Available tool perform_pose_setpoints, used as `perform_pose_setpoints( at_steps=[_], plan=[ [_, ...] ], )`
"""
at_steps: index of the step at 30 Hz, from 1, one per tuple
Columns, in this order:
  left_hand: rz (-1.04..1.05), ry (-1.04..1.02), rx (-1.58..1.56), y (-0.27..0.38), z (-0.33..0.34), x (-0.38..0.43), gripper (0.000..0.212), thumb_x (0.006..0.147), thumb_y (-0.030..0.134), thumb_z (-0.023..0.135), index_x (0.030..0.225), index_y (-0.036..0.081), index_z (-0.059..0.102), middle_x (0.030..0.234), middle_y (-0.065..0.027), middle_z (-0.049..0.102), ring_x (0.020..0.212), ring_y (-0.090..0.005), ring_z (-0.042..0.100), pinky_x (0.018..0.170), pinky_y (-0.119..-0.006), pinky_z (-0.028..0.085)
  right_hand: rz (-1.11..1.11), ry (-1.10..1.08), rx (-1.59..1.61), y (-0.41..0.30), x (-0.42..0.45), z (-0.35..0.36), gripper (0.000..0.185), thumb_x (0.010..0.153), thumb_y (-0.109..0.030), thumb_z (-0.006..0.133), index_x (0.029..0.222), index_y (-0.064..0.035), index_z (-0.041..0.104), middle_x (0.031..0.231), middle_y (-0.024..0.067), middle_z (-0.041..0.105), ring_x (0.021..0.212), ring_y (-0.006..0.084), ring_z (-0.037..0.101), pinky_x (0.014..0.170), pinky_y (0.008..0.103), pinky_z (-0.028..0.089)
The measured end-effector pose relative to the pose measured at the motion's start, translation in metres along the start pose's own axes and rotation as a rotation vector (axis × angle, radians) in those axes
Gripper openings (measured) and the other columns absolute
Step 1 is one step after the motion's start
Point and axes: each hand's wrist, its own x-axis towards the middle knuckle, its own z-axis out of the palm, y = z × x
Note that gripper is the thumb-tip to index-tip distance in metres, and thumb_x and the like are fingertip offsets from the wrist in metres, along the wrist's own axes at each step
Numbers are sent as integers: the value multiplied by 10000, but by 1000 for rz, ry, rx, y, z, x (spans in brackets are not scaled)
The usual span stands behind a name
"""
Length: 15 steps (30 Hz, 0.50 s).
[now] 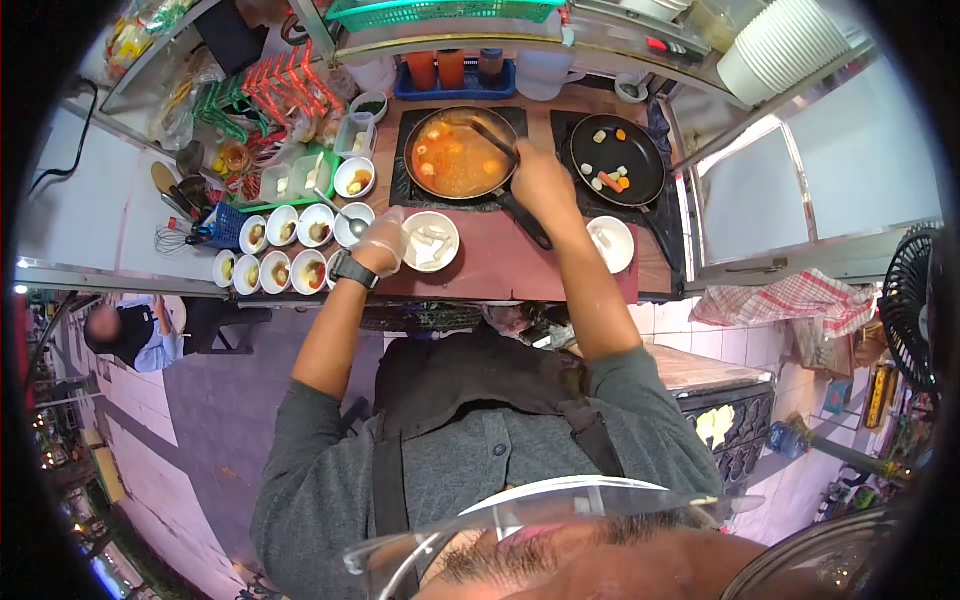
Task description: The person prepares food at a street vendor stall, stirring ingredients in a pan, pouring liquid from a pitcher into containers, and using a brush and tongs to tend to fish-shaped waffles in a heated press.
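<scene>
My right hand [541, 186] grips the dark handle of a cooking utensil [491, 139]. Its far end dips into bubbling orange broth with egg-like pieces in a frying pan [409, 169] on the hob. Wearing a clear plastic glove, my left hand [381, 241] is at the left rim of a white bowl [431, 262] of pale, flat strips; its fingers are partly hidden, so a grip on the bowl is unclear. Just left of that hand, a metal spoon [355, 223] rests in another white bowl [354, 208]. Below my right wrist stands a white bowl [624, 251] with pale pieces.
A second black frying pan [637, 169] holds several small food pieces. Several small seasoning bowls [309, 271] line the counter's left side, near a blue utensil basket [225, 226]. Sauce bottles [450, 69] stand in a blue tray behind the hob. At far left a person [142, 334] sits.
</scene>
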Motion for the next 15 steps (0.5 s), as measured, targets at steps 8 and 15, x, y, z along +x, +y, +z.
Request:
perform_pose_setpoints(
  at_steps=[8, 15],
  plan=[
    [-39, 212, -208, -41, -80, 95, 352, 873, 266, 603, 1017, -54, 629, 1069, -349, 667, 1021, -514, 642, 886, -532, 511, 39, -210, -48, -13, 37, 26, 344, 884, -160, 609, 1215, -99, 674, 1154, 235, 706, 1116, 412, 664, 932, 504, 525],
    [216, 514, -6, -16, -84, 209, 342, 882, 287, 627, 1050, -10, 607, 1046, -280, 675, 982, -472, 656, 879, -513, 532, 253, -108, -3, 5, 26, 18, 336, 842, -86, 604, 1172, -67, 658, 1152, 226, 706, 1107, 421, 660, 920, 509, 526]
  ],
)
